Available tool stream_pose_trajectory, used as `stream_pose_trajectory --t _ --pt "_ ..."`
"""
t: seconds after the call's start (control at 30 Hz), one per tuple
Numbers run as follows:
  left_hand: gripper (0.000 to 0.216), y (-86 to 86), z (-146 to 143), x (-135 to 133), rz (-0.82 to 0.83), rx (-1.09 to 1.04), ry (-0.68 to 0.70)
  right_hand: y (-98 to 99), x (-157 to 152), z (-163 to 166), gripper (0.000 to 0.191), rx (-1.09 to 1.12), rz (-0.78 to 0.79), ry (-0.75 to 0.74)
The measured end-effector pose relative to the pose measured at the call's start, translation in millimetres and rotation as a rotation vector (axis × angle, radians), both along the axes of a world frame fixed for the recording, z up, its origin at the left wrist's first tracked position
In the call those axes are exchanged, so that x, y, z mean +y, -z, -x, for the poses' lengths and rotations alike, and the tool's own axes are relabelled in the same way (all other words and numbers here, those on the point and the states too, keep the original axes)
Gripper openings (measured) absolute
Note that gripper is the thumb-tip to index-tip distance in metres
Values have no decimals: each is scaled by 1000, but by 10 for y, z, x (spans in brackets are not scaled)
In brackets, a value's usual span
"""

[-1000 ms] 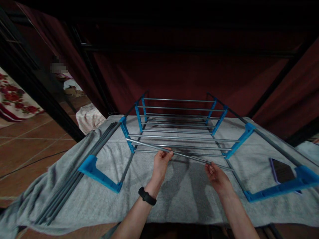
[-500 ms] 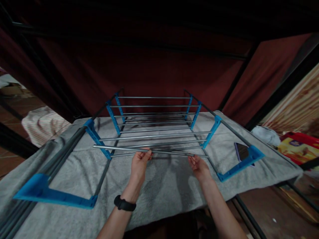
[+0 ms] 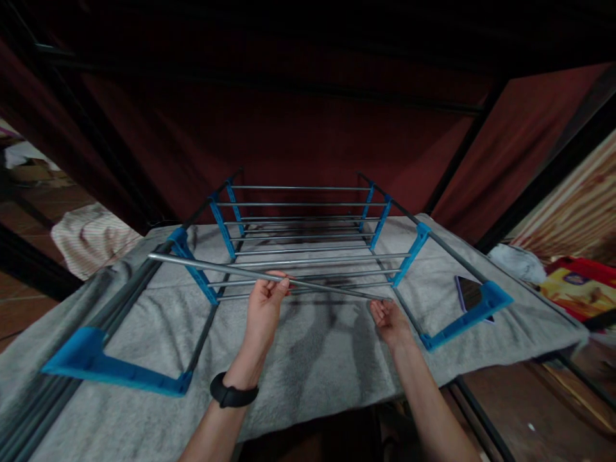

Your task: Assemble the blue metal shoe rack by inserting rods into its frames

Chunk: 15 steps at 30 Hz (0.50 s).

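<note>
My left hand (image 3: pixel 266 305), with a black band on its wrist, pinches a thin grey metal rod (image 3: pixel 212 265) between thumb and fingers. The rod slants, its left end raised and its right end lower. At that lower end are the curled fingers of my right hand (image 3: pixel 389 319), closed against the rod. Around and beyond my hands a rack frame lies on its side, with blue plastic brackets (image 3: pixel 412 254) on both sides. Several crossbars (image 3: pixel 317 262) span between the left and right brackets. The nearest blue bracket pair (image 3: pixel 122 372) has no crossbar between its sides.
A grey towel-like cloth (image 3: pixel 308 378) covers the surface under the rack. Several more rods (image 3: pixel 43 410) lie at the left. A phone (image 3: pixel 469 293) rests behind the near right bracket. Dark bed-like posts (image 3: pixel 457 151) and a red curtain (image 3: pixel 308 141) stand behind. Packages (image 3: pixel 580 287) sit at the right.
The rod's left end has swung up and to the left, so it slants more. My right hand has shifted slightly right along the rod. The view has moved a little.
</note>
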<state>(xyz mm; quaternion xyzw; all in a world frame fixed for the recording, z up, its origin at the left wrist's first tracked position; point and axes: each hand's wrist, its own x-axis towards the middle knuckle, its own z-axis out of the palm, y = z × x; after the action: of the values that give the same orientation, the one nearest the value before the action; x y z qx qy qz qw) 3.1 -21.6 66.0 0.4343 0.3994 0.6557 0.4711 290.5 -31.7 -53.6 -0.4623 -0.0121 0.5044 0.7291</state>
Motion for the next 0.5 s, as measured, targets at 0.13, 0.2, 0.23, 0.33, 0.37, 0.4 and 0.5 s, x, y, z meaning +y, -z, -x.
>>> stream_pose_trajectory --t 0.13,0.2,0.23,0.33,0.37,0.4,0.5 --pt "34 -78 12 -9 -25 6 -21 -29 -34 152 20 -45 0 -89" --pt "33 -84 -5 -6 -25 8 -7 -9 -74 280 18 -38 -21 -175" --pt "32 -77 -19 -3 -29 14 2 4 -97 348 18 -29 -37 -222" --pt "29 -27 -67 11 -58 57 25 21 -159 532 19 -4 -56 -324" --pt "29 -6 -81 15 -67 75 31 17 -175 580 19 -3 -43 -342" --pt "29 13 -94 18 -72 95 34 8 -187 621 19 -6 -24 -349" --pt "28 55 -128 11 -72 161 40 -26 -215 712 21 -42 14 -362"
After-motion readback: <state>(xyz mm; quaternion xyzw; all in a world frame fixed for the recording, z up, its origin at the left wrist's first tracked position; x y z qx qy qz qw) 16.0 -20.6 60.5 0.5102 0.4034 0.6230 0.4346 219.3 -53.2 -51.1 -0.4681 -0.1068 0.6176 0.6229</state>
